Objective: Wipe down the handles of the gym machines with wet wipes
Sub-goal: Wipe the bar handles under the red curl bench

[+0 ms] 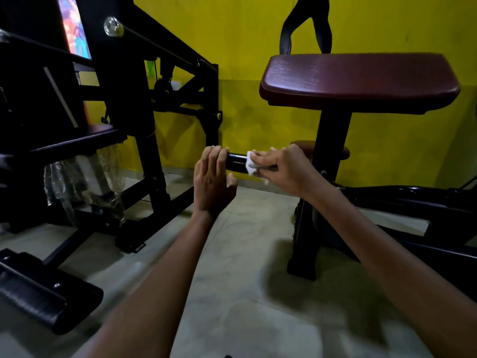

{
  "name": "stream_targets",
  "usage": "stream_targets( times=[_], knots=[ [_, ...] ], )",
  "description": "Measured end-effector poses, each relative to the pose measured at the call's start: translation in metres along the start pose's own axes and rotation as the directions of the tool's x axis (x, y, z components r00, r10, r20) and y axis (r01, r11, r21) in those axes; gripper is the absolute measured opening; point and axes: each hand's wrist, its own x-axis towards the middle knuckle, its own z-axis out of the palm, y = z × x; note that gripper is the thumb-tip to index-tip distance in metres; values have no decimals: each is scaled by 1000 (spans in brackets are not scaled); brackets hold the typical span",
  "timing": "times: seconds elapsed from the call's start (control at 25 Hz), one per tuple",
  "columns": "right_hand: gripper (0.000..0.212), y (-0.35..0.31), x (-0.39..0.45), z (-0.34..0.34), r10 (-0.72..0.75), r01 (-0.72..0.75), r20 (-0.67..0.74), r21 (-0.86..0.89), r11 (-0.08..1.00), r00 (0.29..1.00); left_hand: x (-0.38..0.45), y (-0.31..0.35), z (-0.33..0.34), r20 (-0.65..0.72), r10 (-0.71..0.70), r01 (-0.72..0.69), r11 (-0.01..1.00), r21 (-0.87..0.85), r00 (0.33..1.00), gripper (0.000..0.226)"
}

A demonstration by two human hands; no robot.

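Below the maroon pad [358, 81], the left hand [213, 182] steadies the stiff, glossy handle [236, 162], fingers curled over its end, while the right hand [281, 164] pinches the limp wet wipe [251, 164] around it.

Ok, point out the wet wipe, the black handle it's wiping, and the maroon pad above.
wet wipe [251, 164], head view, on its bunched white fold.
black handle [237, 162], head view, on the bare stretch between the hands.
maroon pad [358, 76], head view, on its top face.

Single head-worn wide-angle view, forward and downward, close over hands [247, 171] at arm's reach.
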Motion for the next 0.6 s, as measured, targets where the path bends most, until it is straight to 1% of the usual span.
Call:
stream_targets(
  times=[0.12,0.16,0.24,0.32,0.36,0.4,0.44,0.48,0.52,0.56,0.6],
  knots=[
    [38,-19,13,13,-82,85,53,-57,995,995,-1,-3,-2,26,37,-38,999,19,999,59],
    [39,-19,9,16,-146,149,33,-104,983,989,-1,-4,-3,30,42,-43,999,29,999,60],
    [42,-10,-8,17,-306,285,-57,-235,929,950,0,-4,-5,28,40,-41,998,38,999,57],
    [44,6,-27,13,-352,295,-110,-349,889,929,1,-2,-6,22,33,-34,999,32,999,57],
    [42,9,-34,10,-320,255,-131,-364,896,938,1,-2,-6,20,25,-26,999,28,999,57],
    [38,8,-36,6,-232,173,-148,-332,927,961,1,-1,-5,20,17,-18,1000,22,1000,57],
    [31,2,-33,-1,-104,65,-139,-258,964,985,1,0,-5,27,10,-10,1000,19,1000,57],
    [22,-2,-23,-11,40,-48,-60,-146,988,997,0,1,-6,39,2,-2,1000,21,999,57],
    [23,-3,-8,-20,177,-174,97,-36,984,979,0,1,-8,53,-5,4,1000,29,999,57],
    [32,-2,7,-30,284,-304,260,42,952,923,1,2,-9,66,-8,5,999,38,998,58],
    [36,2,18,-39,356,-435,406,118,893,841,1,2,-11,75,-3,0,999,42,997,58]
  ],
)
